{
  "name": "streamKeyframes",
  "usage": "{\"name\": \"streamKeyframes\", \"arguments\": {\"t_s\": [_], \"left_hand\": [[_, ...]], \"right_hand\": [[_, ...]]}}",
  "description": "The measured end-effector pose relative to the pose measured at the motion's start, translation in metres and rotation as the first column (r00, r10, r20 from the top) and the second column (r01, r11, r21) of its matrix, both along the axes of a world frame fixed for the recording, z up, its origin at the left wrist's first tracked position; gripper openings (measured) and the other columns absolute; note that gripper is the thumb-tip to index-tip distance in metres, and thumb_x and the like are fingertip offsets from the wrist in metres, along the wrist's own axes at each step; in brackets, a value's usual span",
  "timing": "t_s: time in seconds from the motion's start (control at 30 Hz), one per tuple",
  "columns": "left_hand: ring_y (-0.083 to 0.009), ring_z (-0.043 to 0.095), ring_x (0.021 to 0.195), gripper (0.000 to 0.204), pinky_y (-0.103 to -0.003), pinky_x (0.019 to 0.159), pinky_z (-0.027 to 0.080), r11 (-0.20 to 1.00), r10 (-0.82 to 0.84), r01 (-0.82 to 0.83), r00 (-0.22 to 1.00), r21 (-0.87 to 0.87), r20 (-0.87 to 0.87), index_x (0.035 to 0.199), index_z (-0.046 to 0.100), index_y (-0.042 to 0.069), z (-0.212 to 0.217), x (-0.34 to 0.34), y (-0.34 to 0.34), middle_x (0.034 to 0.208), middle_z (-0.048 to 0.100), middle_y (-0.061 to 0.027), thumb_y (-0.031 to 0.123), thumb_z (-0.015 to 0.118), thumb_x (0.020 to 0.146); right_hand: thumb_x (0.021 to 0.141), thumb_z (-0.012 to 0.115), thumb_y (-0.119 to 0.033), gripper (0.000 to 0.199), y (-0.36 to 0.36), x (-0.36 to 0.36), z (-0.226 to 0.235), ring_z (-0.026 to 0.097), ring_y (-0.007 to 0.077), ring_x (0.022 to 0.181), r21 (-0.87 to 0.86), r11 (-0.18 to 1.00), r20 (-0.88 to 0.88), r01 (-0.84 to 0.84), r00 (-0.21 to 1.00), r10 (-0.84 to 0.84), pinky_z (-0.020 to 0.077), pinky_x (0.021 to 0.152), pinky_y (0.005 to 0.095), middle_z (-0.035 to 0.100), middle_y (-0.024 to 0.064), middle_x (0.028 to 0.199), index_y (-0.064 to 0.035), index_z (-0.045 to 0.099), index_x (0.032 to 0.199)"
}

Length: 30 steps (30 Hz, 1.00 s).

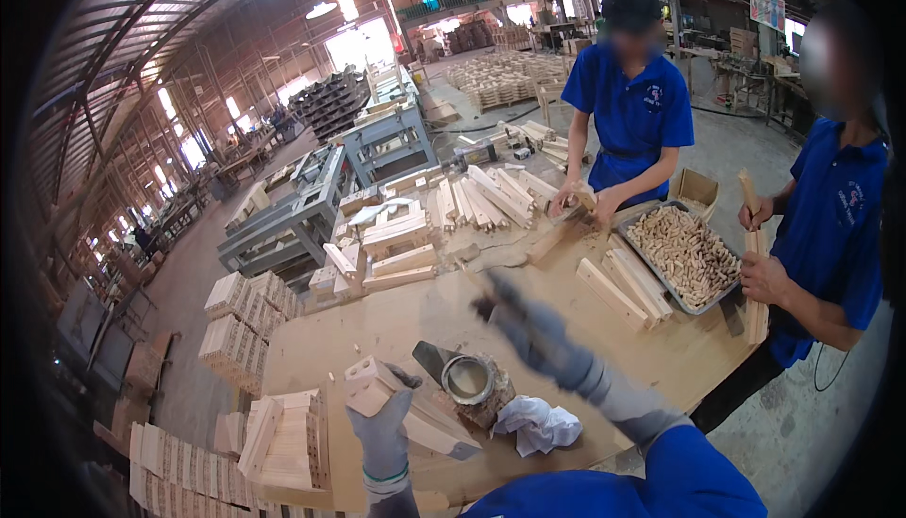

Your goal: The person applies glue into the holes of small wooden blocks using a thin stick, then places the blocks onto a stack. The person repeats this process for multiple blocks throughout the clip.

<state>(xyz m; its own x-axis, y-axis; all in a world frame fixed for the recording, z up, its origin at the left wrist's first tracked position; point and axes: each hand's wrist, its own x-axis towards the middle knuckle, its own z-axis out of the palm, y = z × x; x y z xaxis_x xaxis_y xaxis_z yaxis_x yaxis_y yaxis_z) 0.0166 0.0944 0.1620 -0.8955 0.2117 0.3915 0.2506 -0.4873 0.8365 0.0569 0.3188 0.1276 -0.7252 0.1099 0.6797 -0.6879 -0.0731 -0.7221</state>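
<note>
My left hand (382,431), in a grey glove, is closed around a pale wooden bar (436,428) near the table's front edge. Drilled holes show in the bar's raised far end. To the right of it stands a round pot (469,380) of pale, murky liquid with a crusted outside. A flat dark piece (432,359) leans out beside the pot's rim. My right hand (524,322), also gloved and with darkened fingertips, is over the table beyond the pot. Motion smears its fingers, so I cannot make out any hold. A crumpled white cloth (538,426) lies beside the pot.
Stacked wooden bars (288,442) lie at the table's left end. A tray of wooden dowels (681,256) stands to the right, beside loose bars (623,290). Two co-workers in blue shirts handle wood across the table and at the right. More bars (486,199) cover the far side.
</note>
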Motion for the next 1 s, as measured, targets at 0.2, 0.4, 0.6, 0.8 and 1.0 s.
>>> {"name": "streamKeyframes", "arguments": {"t_s": [0.2, 0.4, 0.6, 0.8, 1.0], "left_hand": [[-0.0193, 0.061, 0.083, 0.049, -0.031, 0.075, 0.052, 0.968, 0.153, -0.153, 0.988, -0.200, -0.018, 0.108, 0.048, 0.000, -0.016, 0.007, -0.045, 0.092, 0.059, -0.0115, -0.010, 0.064, 0.062], [-0.0206, 0.063, 0.080, 0.052, -0.031, 0.067, 0.052, 0.692, 0.150, -0.209, 0.978, -0.691, -0.146, 0.107, 0.050, 0.003, -0.061, 0.012, -0.097, 0.091, 0.060, -0.0092, 0.005, 0.076, 0.061], [-0.0237, 0.063, 0.077, 0.056, -0.034, 0.068, 0.051, 0.367, 0.085, -0.178, 0.984, -0.913, -0.158, 0.106, 0.053, 0.006, -0.056, 0.034, -0.103, 0.088, 0.061, -0.0091, 0.018, 0.081, 0.059], [-0.0238, 0.062, 0.079, 0.054, -0.034, 0.068, 0.051, 0.431, -0.009, -0.101, 0.993, -0.897, -0.117, 0.104, 0.056, 0.004, -0.067, 0.028, -0.095, 0.092, 0.059, -0.0095, 0.018, 0.082, 0.059], [-0.0248, 0.061, 0.082, 0.053, -0.033, 0.067, 0.051, 0.390, -0.175, -0.301, 0.904, -0.870, -0.391, 0.103, 0.058, 0.004, -0.079, 0.022, -0.088, 0.099, 0.057, -0.0105, 0.017, 0.082, 0.057]], "right_hand": [[0.088, 0.063, -0.018, 0.029, 0.020, -0.011, 0.098, 0.057, 0.0093, 0.074, -0.085, 0.961, 0.250, 0.262, 0.940, -0.233, 0.0479, 0.066, 0.0226, 0.062, 0.0041, 0.084, 0.0018, 0.060, 0.108], [0.082, 0.068, -0.009, 0.018, 0.021, 0.002, 0.011, 0.061, 0.0119, 0.071, -0.132, 0.973, 0.581, 0.190, 0.810, -0.080, 0.0508, 0.064, 0.0238, 0.063, 0.0066, 0.082, 0.0013, 0.061, 0.094], [0.081, 0.068, -0.008, 0.016, -0.001, 0.004, -0.033, 0.062, 0.0123, 0.076, -0.054, 0.986, 0.722, 0.159, 0.688, -0.071, 0.0517, 0.070, 0.0243, 0.064, 0.0075, 0.083, 0.0022, 0.062, 0.093], [0.082, 0.066, -0.009, 0.017, -0.010, 0.006, -0.053, 0.063, 0.0142, 0.078, 0.060, 0.987, 0.764, 0.152, 0.629, -0.143, 0.0511, 0.073, 0.0262, 0.065, 0.0090, 0.085, 0.0035, 0.060, 0.093], [0.081, 0.068, -0.011, 0.019, -0.013, 0.012, -0.077, 0.061, 0.0121, 0.080, 0.159, 0.971, 0.741, 0.176, 0.629, -0.235, 0.0482, 0.070, 0.0250, 0.065, 0.0089, 0.085, 0.0029, 0.062, 0.092]]}}
